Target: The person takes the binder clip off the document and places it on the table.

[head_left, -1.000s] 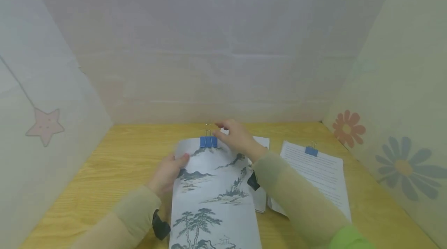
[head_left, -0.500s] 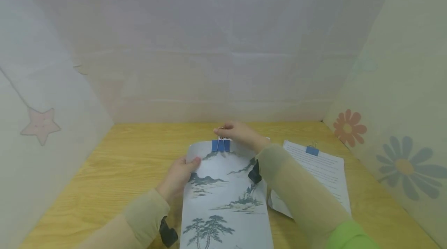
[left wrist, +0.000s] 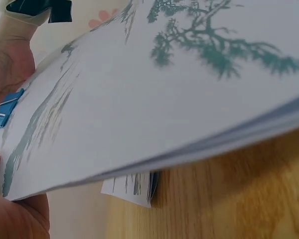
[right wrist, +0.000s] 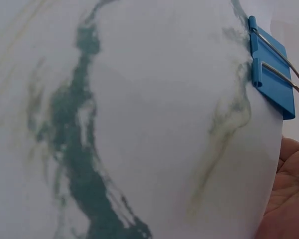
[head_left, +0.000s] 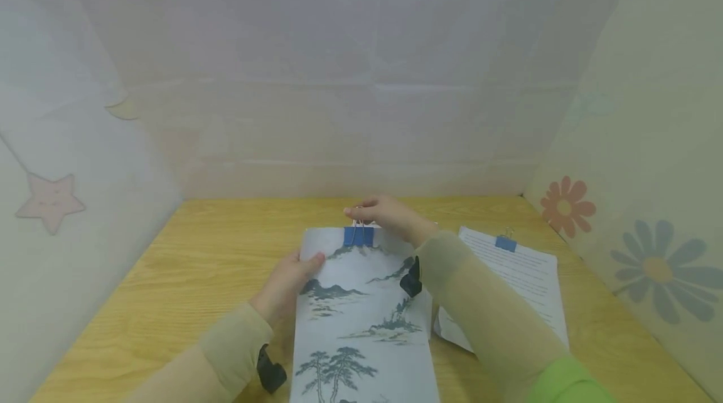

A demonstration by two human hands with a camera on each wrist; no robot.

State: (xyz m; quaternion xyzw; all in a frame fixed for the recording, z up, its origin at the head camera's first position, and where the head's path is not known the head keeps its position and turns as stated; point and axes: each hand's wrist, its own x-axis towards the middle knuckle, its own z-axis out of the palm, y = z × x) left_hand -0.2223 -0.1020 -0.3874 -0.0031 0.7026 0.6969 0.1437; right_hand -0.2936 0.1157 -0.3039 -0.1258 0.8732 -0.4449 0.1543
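A stack of paper (head_left: 361, 290), its top sheet printed with ink mountains and pines, is held tilted up over the table. My left hand (head_left: 288, 280) grips its left edge, thumb on top and fingers hidden behind. A blue binder clip (head_left: 358, 237) sits on the middle of the top edge. My right hand (head_left: 390, 214) pinches the clip's wire handles from above. In the right wrist view, the binder clip (right wrist: 271, 67) spans the paper's edge with its wire handles pointing outward.
To the right lies another stack of text pages (head_left: 508, 284) with its own blue binder clip (head_left: 506, 243), partly under my right forearm. More printed sheets (left wrist: 129, 188) lie beyond the held stack in the left wrist view. Fabric walls enclose the wooden table (head_left: 198, 265).
The held stack and my left hand have shifted right. My right hand has moved from beside the binder clip onto its handles and pinches them. Over the last half second little has moved.
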